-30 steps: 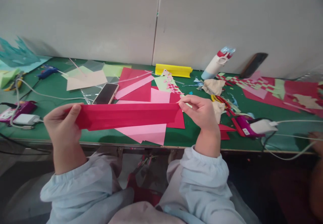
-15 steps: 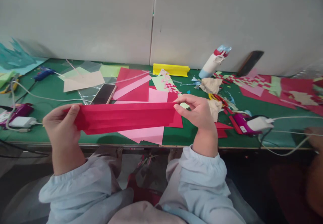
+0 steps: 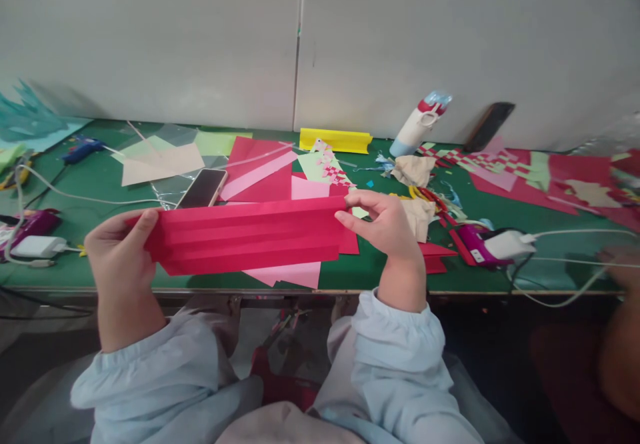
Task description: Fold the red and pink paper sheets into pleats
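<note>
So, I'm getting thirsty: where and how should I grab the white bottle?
I'd grip the bottle round its white middle, from the near side: that part looks cylindrical, the wall is behind, and checkered paper lies right of its base.

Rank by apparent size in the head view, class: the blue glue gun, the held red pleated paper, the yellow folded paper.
1. red pleated paper
2. yellow folded paper
3. blue glue gun
</note>
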`<state>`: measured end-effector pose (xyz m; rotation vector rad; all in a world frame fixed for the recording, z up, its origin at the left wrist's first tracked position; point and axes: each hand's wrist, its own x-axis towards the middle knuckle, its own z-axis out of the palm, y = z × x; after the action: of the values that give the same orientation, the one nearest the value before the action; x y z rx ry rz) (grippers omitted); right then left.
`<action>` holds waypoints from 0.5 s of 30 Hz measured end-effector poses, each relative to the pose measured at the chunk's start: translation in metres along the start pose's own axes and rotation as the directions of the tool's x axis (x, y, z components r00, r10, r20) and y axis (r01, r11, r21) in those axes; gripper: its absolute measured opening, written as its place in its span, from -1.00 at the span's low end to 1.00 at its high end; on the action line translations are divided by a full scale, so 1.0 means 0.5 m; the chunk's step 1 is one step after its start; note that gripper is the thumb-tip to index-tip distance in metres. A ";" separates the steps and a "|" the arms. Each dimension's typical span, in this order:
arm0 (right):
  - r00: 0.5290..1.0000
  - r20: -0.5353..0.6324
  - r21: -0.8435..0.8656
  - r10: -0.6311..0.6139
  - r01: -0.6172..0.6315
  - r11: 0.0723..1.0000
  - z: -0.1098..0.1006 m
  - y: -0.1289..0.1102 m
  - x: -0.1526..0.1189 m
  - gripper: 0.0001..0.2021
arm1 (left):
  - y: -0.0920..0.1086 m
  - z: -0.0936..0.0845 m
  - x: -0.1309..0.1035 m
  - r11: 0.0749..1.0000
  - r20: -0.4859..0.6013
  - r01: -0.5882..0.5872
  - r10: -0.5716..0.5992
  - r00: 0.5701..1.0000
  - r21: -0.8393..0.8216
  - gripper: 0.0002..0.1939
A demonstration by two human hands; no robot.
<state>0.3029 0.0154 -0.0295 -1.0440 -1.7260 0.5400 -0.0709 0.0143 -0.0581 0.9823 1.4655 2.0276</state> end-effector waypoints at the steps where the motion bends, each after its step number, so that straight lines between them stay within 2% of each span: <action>1: 1.000 0.001 0.003 -0.006 0.006 1.000 0.000 0.001 0.000 -0.88 | 0.001 0.000 0.000 1.000 0.000 0.001 -0.001 1.000 0.000 -0.70; 6: 1.000 0.003 -0.018 -0.022 0.022 1.000 -0.003 -0.003 -0.001 -0.88 | 0.007 0.001 -0.002 1.000 0.011 -0.005 0.005 1.000 0.011 -0.71; 15: 0.998 -0.004 -0.007 -0.067 0.067 0.998 -0.006 0.006 -0.007 -0.88 | 0.000 -0.010 0.006 0.993 0.051 -0.100 0.104 0.993 -0.070 -0.69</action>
<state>0.3073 0.0137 -0.0325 -0.9879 -1.7537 0.4895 -0.0767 0.0132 -0.0584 1.0965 1.3350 2.0899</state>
